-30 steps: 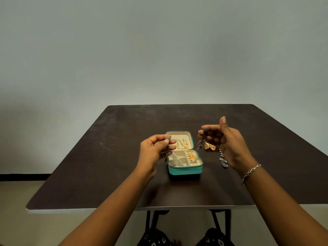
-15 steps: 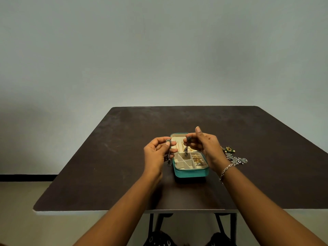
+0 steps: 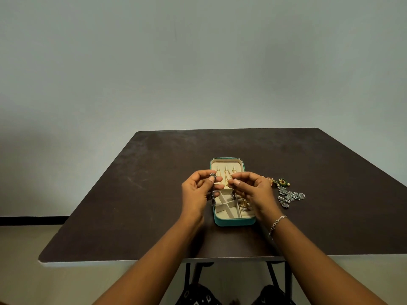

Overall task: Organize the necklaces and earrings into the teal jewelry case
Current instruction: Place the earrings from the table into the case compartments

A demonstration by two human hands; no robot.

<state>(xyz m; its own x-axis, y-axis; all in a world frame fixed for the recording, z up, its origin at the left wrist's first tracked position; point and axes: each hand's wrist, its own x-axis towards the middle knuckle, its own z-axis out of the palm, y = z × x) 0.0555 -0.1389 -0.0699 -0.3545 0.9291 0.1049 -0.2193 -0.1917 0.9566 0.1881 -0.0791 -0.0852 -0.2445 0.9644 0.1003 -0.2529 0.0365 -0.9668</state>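
Observation:
The teal jewelry case [image 3: 233,222] lies open on the dark table [image 3: 136,194], its cream lid holding gold chains and its divided tray holding gold earrings [image 3: 244,205]. My left hand [image 3: 197,192] pinches a dark silver dangling earring [image 3: 212,193] beside the case's left edge. My right hand [image 3: 253,191] pinches a matching dark earring [image 3: 233,194] that hangs over the tray. Silver earrings [image 3: 290,196] and a green-and-gold earring [image 3: 280,182] lie on the table to the right of the case.
The table's near edge [image 3: 154,259] runs below my forearms, and its metal legs show underneath. A silver bracelet [image 3: 277,223] is on my right wrist. A plain grey wall stands behind the table.
My right hand has moved left from above the loose jewelry to over the case, carrying its earring. The left hand has stayed near the case's left edge.

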